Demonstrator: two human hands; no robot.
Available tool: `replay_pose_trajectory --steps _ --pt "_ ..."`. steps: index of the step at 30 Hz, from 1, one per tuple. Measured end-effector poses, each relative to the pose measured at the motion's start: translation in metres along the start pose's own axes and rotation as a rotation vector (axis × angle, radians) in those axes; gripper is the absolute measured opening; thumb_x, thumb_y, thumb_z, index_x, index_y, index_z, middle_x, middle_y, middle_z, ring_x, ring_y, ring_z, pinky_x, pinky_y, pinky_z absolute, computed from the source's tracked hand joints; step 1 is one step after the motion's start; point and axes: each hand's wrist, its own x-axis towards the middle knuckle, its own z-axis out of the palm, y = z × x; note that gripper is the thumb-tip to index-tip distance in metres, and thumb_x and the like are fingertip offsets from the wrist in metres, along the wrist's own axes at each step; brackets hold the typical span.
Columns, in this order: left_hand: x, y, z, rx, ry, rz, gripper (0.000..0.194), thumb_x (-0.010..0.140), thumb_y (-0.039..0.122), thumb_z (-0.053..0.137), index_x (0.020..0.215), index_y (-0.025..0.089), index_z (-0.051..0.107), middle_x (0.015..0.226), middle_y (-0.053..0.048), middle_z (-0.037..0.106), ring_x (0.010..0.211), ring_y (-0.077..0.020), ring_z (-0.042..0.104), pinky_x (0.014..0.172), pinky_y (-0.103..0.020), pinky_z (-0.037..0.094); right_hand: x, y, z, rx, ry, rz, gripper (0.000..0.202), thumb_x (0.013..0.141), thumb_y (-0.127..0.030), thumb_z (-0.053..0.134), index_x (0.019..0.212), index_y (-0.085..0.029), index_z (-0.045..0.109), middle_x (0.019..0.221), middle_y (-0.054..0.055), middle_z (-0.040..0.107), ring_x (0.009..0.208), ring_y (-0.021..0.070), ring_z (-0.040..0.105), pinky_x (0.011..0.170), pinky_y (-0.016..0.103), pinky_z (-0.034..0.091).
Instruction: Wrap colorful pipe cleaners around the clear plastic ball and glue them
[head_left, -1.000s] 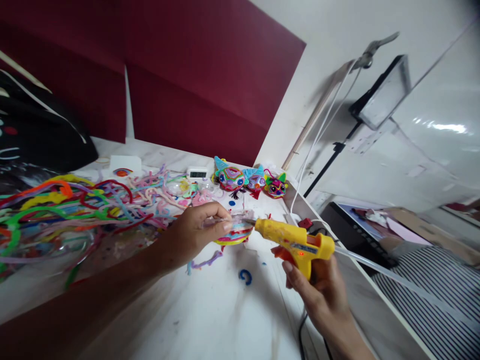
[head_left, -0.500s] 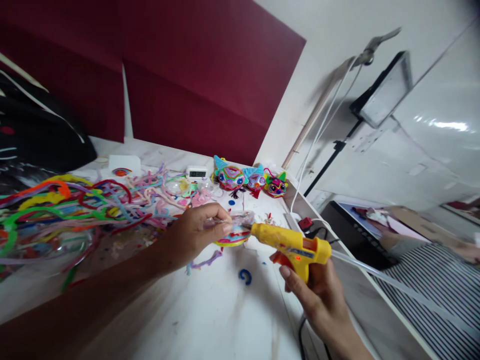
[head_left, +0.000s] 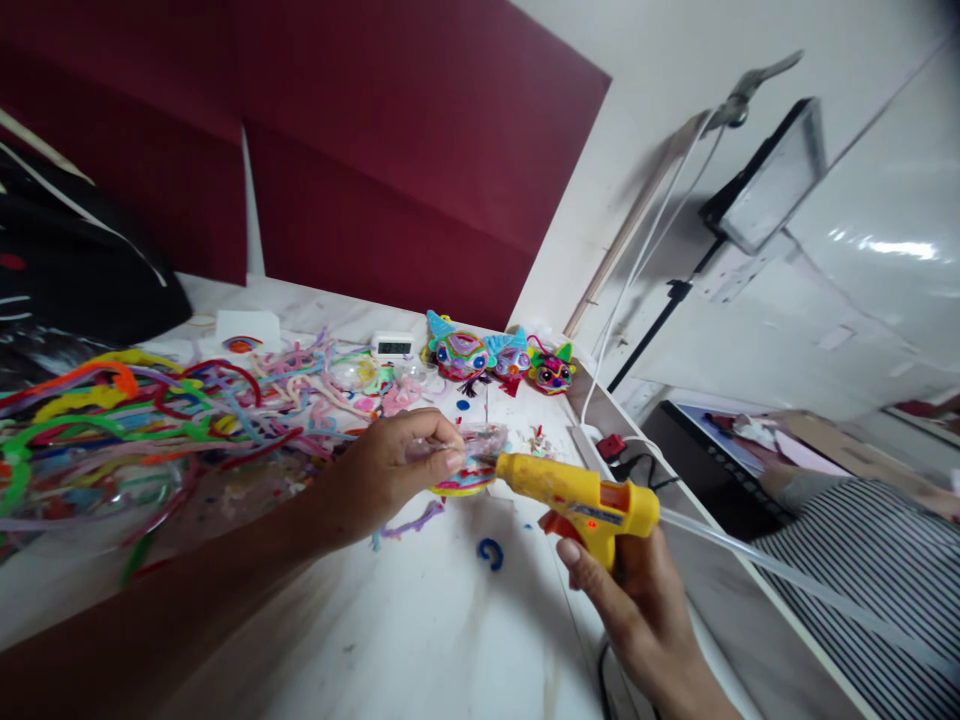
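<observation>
My left hand [head_left: 409, 460] pinches the edge of a clear plastic piece with pink, red, blue and yellow strips [head_left: 466, 478] above the white table. My right hand [head_left: 626, 590] is wrapped round the handle of a yellow glue gun [head_left: 577, 495], whose small light glows red. The gun's nozzle is at the right side of the plastic piece, close to my left fingertips; whether they touch is too blurred to tell. A clear glue stick [head_left: 720, 545] sticks out of the gun's back. Below the piece lie a blue curl [head_left: 490, 553] and a purple fuzzy strip [head_left: 420, 520].
Colourful pipe cleaners [head_left: 157, 420] are heaped at the left. Three decorated animal heads [head_left: 510, 362] and a white digital timer [head_left: 393, 346] stand at the back. A red plug [head_left: 611, 446] and cables lie along the right edge. Beyond it is a person in striped clothing [head_left: 862, 570].
The glue gun and my right hand have moved slightly left and down. My left hand has stayed nearly still with the plastic piece.
</observation>
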Motion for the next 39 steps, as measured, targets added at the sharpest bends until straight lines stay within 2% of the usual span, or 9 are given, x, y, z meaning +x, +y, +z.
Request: replay_pose_trajectory --steps 4,7,12,24,33,39 --pt "0.000 0.000 0.000 0.007 0.009 -0.007 0.019 0.083 0.034 0.058 0.077 0.017 0.063 0.072 0.002 0.059 0.069 -0.0151 0.053 0.064 -0.024 0.039 -0.007 -0.005 0.012 0.043 0.117 0.011 0.034 0.085 -0.038 0.069 0.112 -0.026 0.054 0.105 0.005 0.071 0.097 0.0219 0.069 0.081 0.029 0.059" --pt "0.000 -0.001 0.000 0.008 0.007 -0.009 0.019 0.083 0.034 0.058 0.077 0.017 0.063 0.074 0.001 0.060 0.071 -0.0157 0.054 0.064 -0.024 0.040 -0.009 -0.005 0.017 0.025 0.150 -0.016 0.036 0.084 -0.040 0.070 0.113 -0.025 0.055 0.102 0.006 0.071 0.095 0.0232 0.069 0.080 0.031 0.059" --pt "0.002 -0.004 0.000 0.000 0.000 0.008 0.018 0.083 0.033 0.060 0.076 0.017 0.063 0.074 0.001 0.061 0.072 -0.0155 0.055 0.065 -0.024 0.041 -0.008 0.002 0.016 -0.037 0.146 -0.054 0.036 0.087 -0.041 0.067 0.116 -0.025 0.055 0.106 0.007 0.069 0.096 0.0226 0.069 0.081 0.031 0.058" --pt "0.002 -0.007 -0.001 -0.046 -0.043 -0.043 0.020 0.084 0.036 0.060 0.079 0.017 0.062 0.072 0.002 0.058 0.071 -0.0150 0.055 0.062 -0.023 0.041 -0.005 0.016 0.005 -0.100 0.119 -0.142 0.038 0.086 -0.038 0.070 0.116 -0.021 0.055 0.104 0.012 0.070 0.090 0.0248 0.071 0.071 0.030 0.061" --pt "0.002 -0.008 0.001 -0.061 -0.022 -0.049 0.020 0.082 0.037 0.060 0.076 0.017 0.061 0.068 0.003 0.057 0.064 -0.0136 0.052 0.058 -0.023 0.039 -0.009 0.008 0.016 -0.080 0.211 -0.117 0.039 0.086 -0.041 0.067 0.117 -0.022 0.052 0.104 0.011 0.069 0.091 0.0249 0.070 0.077 0.033 0.060" --pt "0.003 -0.009 0.001 -0.072 -0.028 -0.056 0.019 0.082 0.035 0.060 0.077 0.017 0.061 0.068 0.003 0.056 0.065 -0.0135 0.053 0.059 -0.023 0.039 -0.009 0.007 0.017 -0.045 0.220 -0.097 0.039 0.086 -0.040 0.068 0.117 -0.023 0.052 0.105 0.009 0.069 0.092 0.0238 0.071 0.077 0.031 0.061"
